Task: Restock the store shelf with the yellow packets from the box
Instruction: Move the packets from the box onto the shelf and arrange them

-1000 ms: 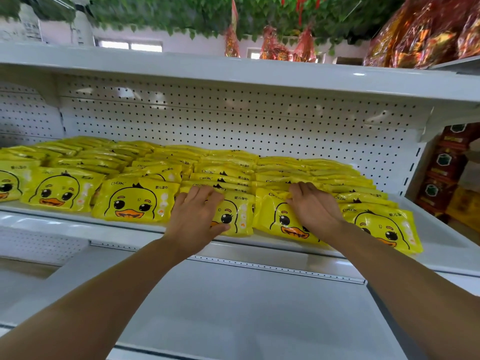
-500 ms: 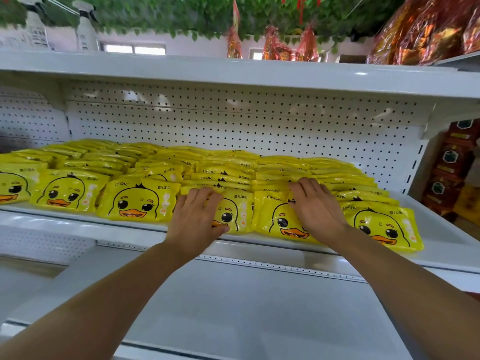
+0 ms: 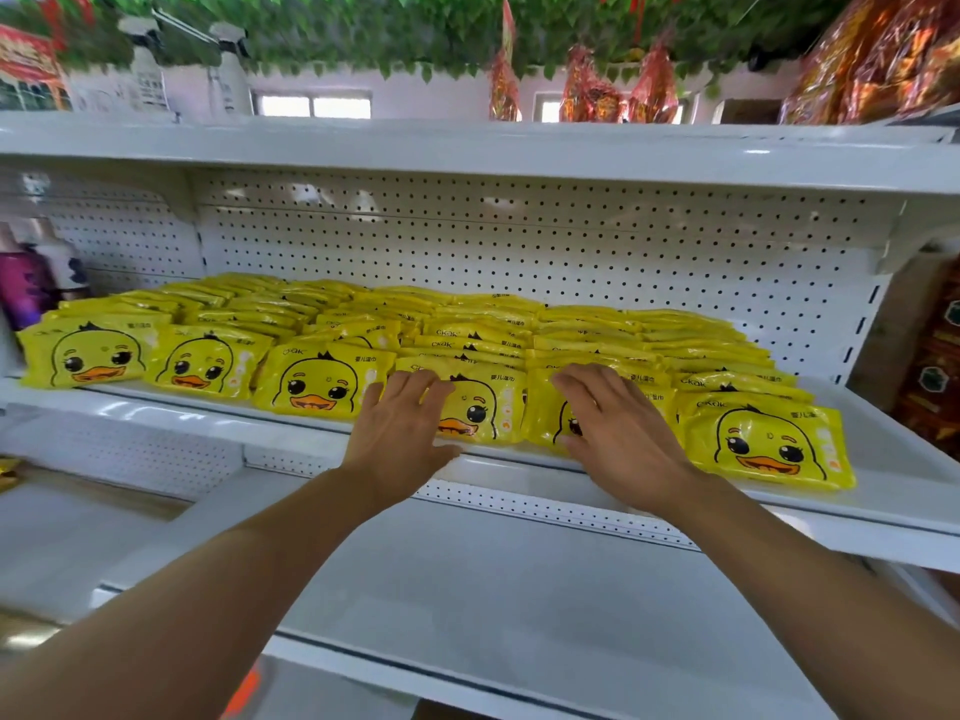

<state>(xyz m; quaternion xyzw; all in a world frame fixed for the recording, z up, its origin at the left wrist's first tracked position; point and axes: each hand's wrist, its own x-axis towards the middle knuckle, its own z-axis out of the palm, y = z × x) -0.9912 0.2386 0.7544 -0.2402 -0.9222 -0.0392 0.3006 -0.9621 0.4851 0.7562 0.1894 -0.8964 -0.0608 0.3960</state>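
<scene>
Evidently squaring the front row, the left hand (image 3: 402,431) and right hand (image 3: 618,428) lie flat and unclenched on two yellow packets (image 3: 483,407) at the shelf (image 3: 519,472) lip, probably so faces show forward. No box is visible.

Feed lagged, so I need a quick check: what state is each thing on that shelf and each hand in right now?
Left hand: open, fingers flat on a front packet.
Right hand: open, fingers flat on the next front packet.
Yellow packets: lying flat in overlapping rows, duck faces up.
Shelf: stocked across its width.
Purple bottle: upright at the left end.
</scene>
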